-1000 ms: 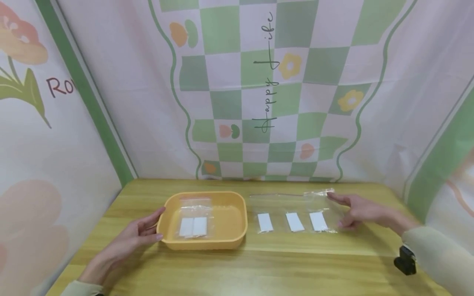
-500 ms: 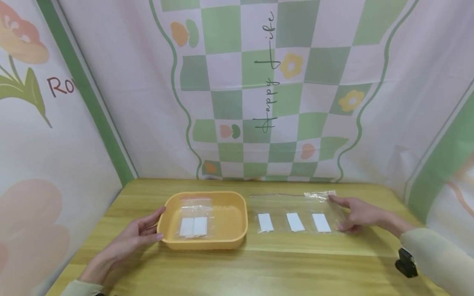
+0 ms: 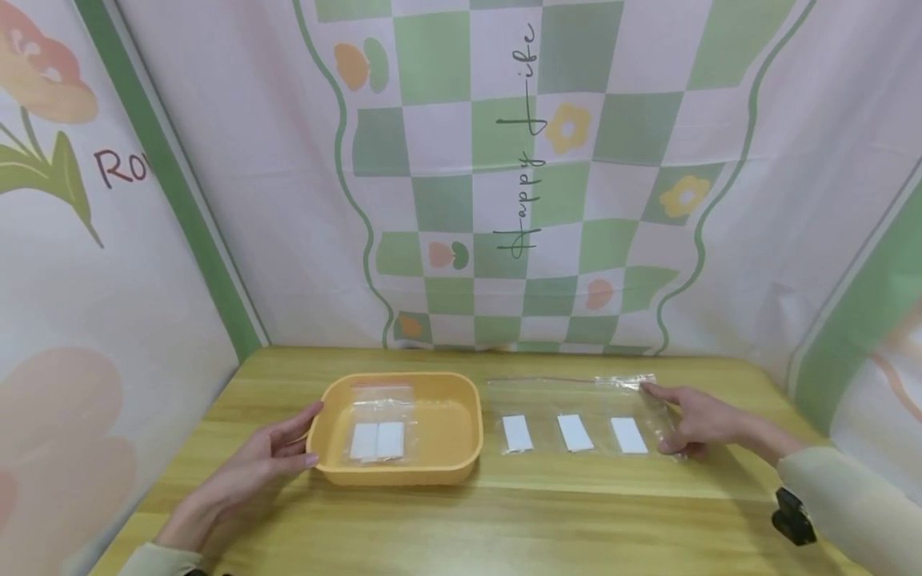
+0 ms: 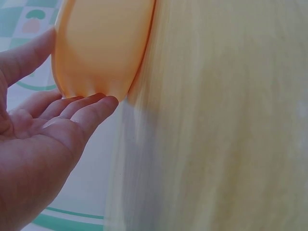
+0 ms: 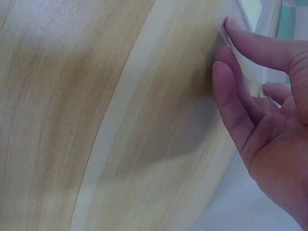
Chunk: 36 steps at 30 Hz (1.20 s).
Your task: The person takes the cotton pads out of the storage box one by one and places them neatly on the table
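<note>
My left hand (image 3: 255,460) holds the left end of a yellow plastic tray (image 3: 396,474), thumb and fingers at its rim and outer wall. Inside the tray lie clear zip bags with two white rectangular pieces (image 3: 378,441) side by side. To the right, clear zip bags lie in a row, showing three white pieces, the left one (image 3: 517,434), the middle one (image 3: 575,432) and the right one (image 3: 630,435). My right hand (image 3: 702,420) pinches the right edge of the rightmost zip bag (image 3: 625,400). In the right wrist view, a little clear film (image 5: 223,33) shows at the fingertips.
Everything lies on a wood-grain table (image 3: 562,524). Behind it hangs a checked cloth (image 3: 497,240), with more printed cloth (image 3: 65,448) at the sides. The bags lie close beside the tray's right wall.
The rightmost zip bag and its white piece have slid right, away from the middle piece, with my right hand at its edge. The tray and my left hand have stayed put.
</note>
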Motion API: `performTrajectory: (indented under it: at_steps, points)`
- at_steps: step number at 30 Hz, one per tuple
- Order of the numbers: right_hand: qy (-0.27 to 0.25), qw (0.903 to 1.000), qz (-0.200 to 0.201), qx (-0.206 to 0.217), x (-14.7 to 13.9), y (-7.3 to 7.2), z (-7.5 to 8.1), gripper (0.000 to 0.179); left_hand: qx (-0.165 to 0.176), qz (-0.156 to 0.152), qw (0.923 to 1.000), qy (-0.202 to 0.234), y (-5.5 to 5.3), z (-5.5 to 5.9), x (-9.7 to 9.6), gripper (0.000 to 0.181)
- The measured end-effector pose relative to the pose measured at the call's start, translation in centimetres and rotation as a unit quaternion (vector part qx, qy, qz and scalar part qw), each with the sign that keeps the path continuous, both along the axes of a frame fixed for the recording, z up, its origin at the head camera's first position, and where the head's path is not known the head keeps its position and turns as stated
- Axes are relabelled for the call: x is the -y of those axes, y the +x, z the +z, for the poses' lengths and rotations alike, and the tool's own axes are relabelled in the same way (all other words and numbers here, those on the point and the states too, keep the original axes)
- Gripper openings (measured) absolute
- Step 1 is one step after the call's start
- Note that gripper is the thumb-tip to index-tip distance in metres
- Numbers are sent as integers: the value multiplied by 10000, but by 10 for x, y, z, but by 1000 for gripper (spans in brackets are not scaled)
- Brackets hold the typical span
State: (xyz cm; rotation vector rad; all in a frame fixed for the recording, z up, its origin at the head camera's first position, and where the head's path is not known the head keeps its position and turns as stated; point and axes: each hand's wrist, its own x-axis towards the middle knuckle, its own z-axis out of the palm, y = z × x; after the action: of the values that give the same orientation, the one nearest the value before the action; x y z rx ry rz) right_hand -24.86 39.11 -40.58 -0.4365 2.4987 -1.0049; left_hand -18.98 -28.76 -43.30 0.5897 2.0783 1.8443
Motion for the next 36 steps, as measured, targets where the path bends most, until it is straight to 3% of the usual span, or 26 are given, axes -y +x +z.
performTrajectory:
  at_steps: [11,25,32,36]
  points:
    - [238,9992,-76,-313,0,-1,1,107,21,-34,10000,73,-1,-1,0,85]
    - [352,9983,-247,-399,0,-2,5,103,-21,-53,9999,83,-1,-1,-1,84]
    - [584,9823,-665,-1653,31,-2,26,66,-33,-44,9999,145,-2,-1,0,85]
    - [559,9775,-882,-1834,72,3,47,40,-54,-92,9997,200,-2,-2,0,83]
